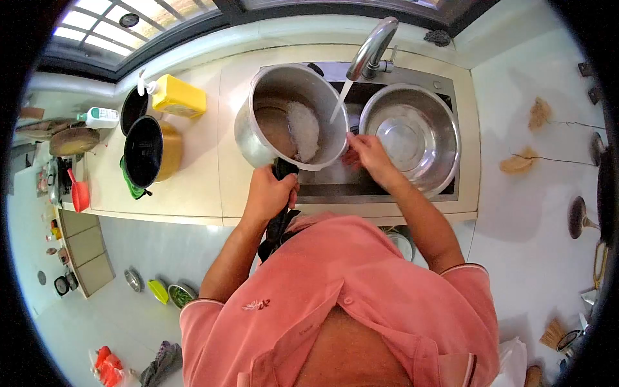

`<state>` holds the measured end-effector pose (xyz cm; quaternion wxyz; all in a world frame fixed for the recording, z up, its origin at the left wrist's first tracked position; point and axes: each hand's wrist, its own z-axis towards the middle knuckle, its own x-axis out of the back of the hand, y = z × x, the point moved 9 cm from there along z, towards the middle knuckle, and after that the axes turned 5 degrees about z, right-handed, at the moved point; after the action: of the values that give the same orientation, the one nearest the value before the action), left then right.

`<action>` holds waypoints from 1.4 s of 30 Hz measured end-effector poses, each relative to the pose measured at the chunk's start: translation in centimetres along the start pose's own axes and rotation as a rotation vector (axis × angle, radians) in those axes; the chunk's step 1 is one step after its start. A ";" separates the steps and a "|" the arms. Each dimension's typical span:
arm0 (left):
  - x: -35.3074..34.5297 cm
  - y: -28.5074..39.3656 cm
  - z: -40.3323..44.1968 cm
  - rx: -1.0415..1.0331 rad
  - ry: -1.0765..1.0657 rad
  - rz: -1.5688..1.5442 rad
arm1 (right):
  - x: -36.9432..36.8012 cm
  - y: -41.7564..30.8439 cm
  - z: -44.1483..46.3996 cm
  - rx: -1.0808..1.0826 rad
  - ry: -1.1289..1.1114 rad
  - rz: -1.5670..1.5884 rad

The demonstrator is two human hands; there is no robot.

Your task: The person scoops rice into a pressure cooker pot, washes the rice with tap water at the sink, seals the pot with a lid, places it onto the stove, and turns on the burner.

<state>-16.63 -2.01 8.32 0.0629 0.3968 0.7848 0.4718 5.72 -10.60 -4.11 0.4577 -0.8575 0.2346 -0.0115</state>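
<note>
A large metal pot [247, 132] is tipped toward me at the left side of the sink. Inside lies a whitish, grainy-looking mass [303, 129] with some liquid beside it. My left hand [269, 193] is closed around the pot's long black handle [284, 169]. At the pot's right rim, my right hand [373, 157] has its fingers bent against the edge. A reddish patch shows below those fingers; whether it is an object or a reflection is unclear. From the curved faucet [374, 48] a stream of water runs down into the pot.
A wide steel basin [456, 138] sits in the sink on the right. Left on the counter stand a yellow pump bottle [180, 97], a black-lined pot [171, 151] and a white bottle [102, 118]. A red dipper [80, 195] lies farther left.
</note>
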 end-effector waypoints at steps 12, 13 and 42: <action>-0.8 1.0 0.8 -0.069 0.013 -0.062 | -1.8 0.6 2.6 0.102 0.117 0.234; -0.8 1.2 0.8 -0.070 0.024 -0.061 | -1.7 0.0 2.7 0.132 0.129 0.232; -1.7 -0.6 2.0 -0.008 -0.248 -0.180 | 1.8 -3.8 -2.8 0.363 0.459 -0.194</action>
<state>-14.90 -1.94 6.30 0.2026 0.3800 0.8016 0.4147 8.14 -11.74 0.14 0.5354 -0.7550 0.2429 -0.2904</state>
